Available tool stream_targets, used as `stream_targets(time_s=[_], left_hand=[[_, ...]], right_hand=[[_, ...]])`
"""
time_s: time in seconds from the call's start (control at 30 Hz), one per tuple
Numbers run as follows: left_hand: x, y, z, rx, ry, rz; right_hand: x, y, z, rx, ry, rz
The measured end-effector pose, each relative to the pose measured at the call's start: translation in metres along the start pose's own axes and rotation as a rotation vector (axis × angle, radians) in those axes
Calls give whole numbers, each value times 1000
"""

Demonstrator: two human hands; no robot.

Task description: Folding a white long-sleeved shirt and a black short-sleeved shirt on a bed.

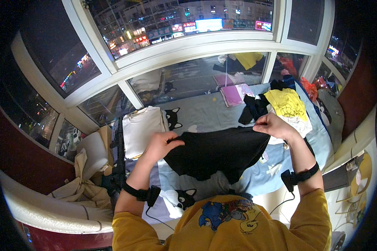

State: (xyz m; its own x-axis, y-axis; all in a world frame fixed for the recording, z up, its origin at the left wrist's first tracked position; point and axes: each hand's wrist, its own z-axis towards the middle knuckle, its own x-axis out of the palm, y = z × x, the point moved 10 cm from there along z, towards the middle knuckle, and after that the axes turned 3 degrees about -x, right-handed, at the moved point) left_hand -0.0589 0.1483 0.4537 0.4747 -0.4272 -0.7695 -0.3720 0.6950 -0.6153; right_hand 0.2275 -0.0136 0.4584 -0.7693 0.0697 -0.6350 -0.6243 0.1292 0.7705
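A black garment (218, 152) hangs stretched between my two hands, above a bed with a light blue patterned sheet (201, 109). My left hand (163, 146) pinches its left upper corner between thumb and fingers. At the opposite upper corner, my right hand (275, 127) grips the cloth in the same way. The lower edge of the garment falls unevenly, and its exact kind cannot be told. Just beyond my left hand lies a stack of folded white clothes (144, 125). A yellow printed garment (287, 102) lies on white cloth beyond my right hand.
Dark clothes (254, 108) lie beside the yellow garment, near a folded pink and white cloth (235, 94). A red plastic bag (309, 88) sits at the far right corner. White-framed windows (194, 47) border the bed's far side. A beige curtain (59, 210) hangs at the left.
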Motion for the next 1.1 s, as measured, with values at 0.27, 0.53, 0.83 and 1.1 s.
stream_targets(time_s=[0.27,0.53,0.83,1.1], left_hand=[[22,44,-16,18,-61,240],[45,88,-12,-141,-293,-46],[24,32,1,-11,-162,-600],[-67,-97,-26,155,-549,8]], right_hand=[[-4,13,-15,-105,-241,-30],[-5,44,-35,-191,-310,76],[-52,43,-69,-210,-500,-65],[-97,75,-122,-316,-721,-465]])
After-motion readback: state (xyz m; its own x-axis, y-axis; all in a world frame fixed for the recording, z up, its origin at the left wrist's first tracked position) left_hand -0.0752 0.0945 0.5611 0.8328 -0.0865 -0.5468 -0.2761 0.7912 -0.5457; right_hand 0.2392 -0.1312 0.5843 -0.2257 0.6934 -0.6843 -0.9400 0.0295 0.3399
